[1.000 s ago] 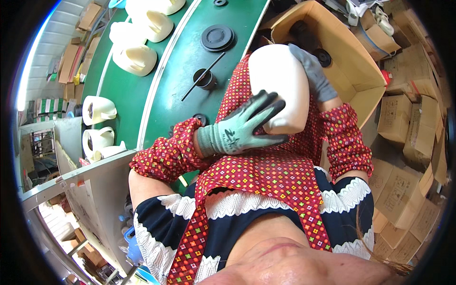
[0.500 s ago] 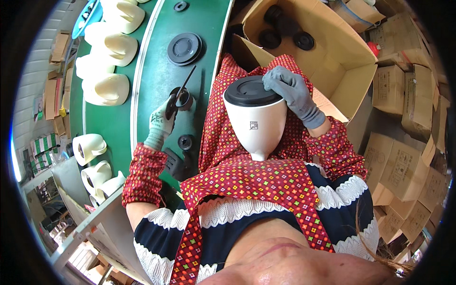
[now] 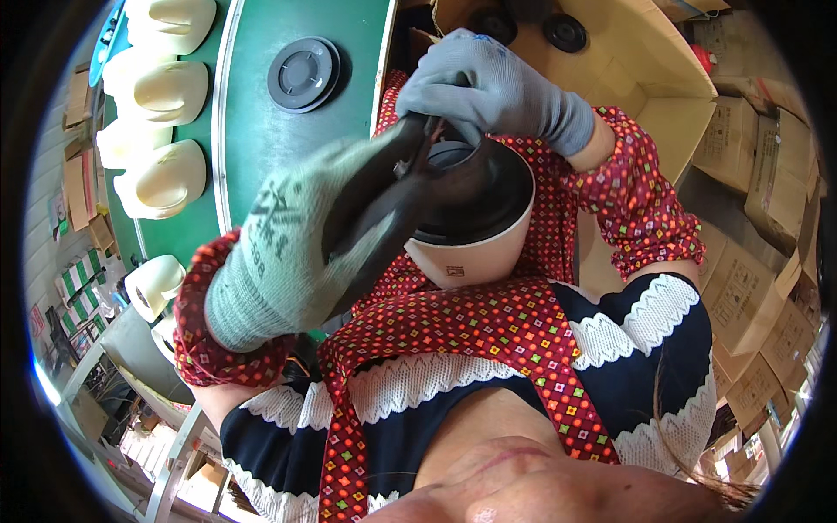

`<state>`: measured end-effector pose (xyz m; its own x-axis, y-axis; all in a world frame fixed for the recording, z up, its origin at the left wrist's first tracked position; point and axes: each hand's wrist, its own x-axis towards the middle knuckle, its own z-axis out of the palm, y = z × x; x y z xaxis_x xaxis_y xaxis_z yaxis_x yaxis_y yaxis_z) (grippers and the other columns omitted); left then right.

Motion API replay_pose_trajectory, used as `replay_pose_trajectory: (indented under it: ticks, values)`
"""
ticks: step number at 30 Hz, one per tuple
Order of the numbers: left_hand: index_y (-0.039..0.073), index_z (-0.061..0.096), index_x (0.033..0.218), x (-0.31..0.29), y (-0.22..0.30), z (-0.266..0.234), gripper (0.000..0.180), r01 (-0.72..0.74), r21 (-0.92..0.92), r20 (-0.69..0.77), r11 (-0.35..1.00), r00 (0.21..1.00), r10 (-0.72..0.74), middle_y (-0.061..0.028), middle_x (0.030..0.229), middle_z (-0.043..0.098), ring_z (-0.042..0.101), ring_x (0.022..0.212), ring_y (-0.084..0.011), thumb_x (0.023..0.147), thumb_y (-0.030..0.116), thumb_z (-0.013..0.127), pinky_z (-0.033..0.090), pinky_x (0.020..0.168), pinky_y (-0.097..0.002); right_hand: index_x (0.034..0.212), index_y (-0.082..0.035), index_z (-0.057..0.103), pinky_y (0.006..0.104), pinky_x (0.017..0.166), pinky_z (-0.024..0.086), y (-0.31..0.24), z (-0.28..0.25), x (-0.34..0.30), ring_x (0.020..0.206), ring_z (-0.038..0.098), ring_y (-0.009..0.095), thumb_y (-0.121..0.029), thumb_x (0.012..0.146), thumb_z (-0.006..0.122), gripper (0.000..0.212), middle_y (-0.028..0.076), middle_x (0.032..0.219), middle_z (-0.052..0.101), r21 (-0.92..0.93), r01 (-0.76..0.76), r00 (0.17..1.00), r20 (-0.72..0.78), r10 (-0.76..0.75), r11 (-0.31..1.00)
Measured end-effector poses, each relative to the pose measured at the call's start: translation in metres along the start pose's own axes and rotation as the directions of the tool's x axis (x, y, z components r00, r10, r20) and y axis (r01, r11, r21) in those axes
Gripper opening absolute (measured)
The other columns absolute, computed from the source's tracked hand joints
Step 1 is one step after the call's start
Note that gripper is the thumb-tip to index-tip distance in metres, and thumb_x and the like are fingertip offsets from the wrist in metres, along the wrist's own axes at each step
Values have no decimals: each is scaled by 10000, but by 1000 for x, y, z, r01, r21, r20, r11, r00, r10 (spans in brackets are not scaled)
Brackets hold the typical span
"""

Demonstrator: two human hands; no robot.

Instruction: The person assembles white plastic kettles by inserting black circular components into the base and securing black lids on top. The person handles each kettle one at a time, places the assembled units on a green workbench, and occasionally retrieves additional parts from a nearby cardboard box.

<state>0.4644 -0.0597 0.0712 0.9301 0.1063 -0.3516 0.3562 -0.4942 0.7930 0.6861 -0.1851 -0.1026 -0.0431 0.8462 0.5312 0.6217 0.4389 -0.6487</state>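
A white tapered vessel (image 3: 479,261) with a wide round black lid (image 3: 501,192) rests in my lap. My left hand (image 3: 323,218), in a pale green glove with a black palm, is held over the lid's left side with its fingers closed. My right hand (image 3: 493,87), in a grey glove, is closed in a pinch just above the lid's far edge. The two hands' fingertips meet there around something dark. Motion blur and the black palm hide what it is.
Left of me, a green work surface (image 3: 261,161) bears stacked black discs (image 3: 303,74). Several cream-coloured moulded pieces (image 3: 161,179) stand along its far-left side. An open cardboard box (image 3: 645,52) holding black round parts (image 3: 565,33) is ahead to the right. Closed cartons (image 3: 741,296) are piled at the right.
My left hand has come from the green surface, where it held a black cup-like part with a thin stick, over to the lid. My right hand has lifted off the lid's edge to meet it.
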Motion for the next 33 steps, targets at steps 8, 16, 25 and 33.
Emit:
replay_pose_trajectory:
  ticks: [8, 16, 25, 33]
  values:
    - [61, 742, 1199, 70, 1, 71, 302, -575, -94, 54, 813, 812, 581, -181, 1075, 715, 713, 1010, -383, 1016, 300, 719, 556, 917, -474, 1205, 7, 775, 408, 894, 556, 38, 42, -3, 998, 690, 292, -218, 966, 773, 328, 171, 1111, 749, 607, -43, 981, 176, -82, 794]
    - [31, 732, 1317, 59, -9, 87, 375, -517, -323, -105, 793, 852, 512, -214, 1148, 765, 763, 1009, -355, 996, 224, 737, 603, 866, -429, 1206, -11, 760, 430, 893, 564, 28, 68, 5, 1018, 691, 331, -304, 865, 879, 465, 166, 1094, 744, 473, 276, 945, 24, -325, 836]
    - [31, 512, 1561, 45, 10, 80, 702, -383, 619, 109, 685, 906, 408, -302, 1494, 539, 517, 1417, -552, 972, 305, 777, 432, 1212, -621, 1152, -74, 731, 458, 833, 545, 55, 112, -60, 917, 713, 333, -327, 972, 707, 312, 121, 999, 726, 510, 91, 985, -172, -3, 855]
    - [48, 639, 1498, 60, -147, 20, 462, -301, 351, -39, 887, 941, 335, -245, 1231, 757, 742, 1109, -443, 1102, 285, 642, 590, 948, -496, 1286, -102, 778, 442, 789, 420, -112, 43, -32, 811, 590, 270, -326, 1049, 680, 341, 60, 973, 653, -462, -404, 914, -233, 331, 790]
